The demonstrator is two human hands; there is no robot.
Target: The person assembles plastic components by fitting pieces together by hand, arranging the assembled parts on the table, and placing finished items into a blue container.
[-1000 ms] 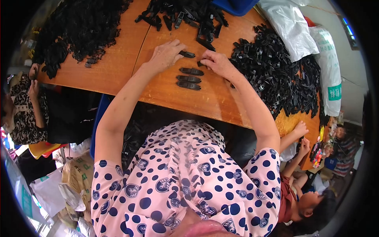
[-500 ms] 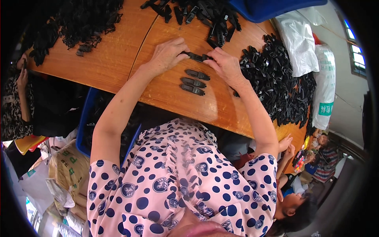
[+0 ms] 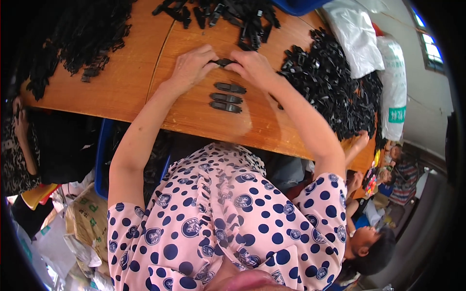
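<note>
Both hands are raised over the wooden table (image 3: 128, 80), holding one small black plastic part (image 3: 223, 62) between them. My left hand (image 3: 193, 68) pinches its left end between thumb and fingers. At the other end, my right hand (image 3: 253, 69) has its fingers closed on the same part and covers much of it. Closer to me lie three long black plastic clips in a row, one behind another: a far clip (image 3: 230, 88), a middle clip (image 3: 226, 98) and a near clip (image 3: 225, 106).
Heaps of black plastic parts cover the table at the far left (image 3: 82, 39), far middle (image 3: 247, 22) and right (image 3: 330, 82). A blue bin (image 3: 301, 5) and white sacks (image 3: 392, 87) stand beyond. Another person's hand (image 3: 360, 141) is at the right heap; a blue crate (image 3: 101, 165) sits below.
My right hand has come closer to my left, and less of the black part shows between them. The whole view has shifted slightly; the three clips lie as before.
</note>
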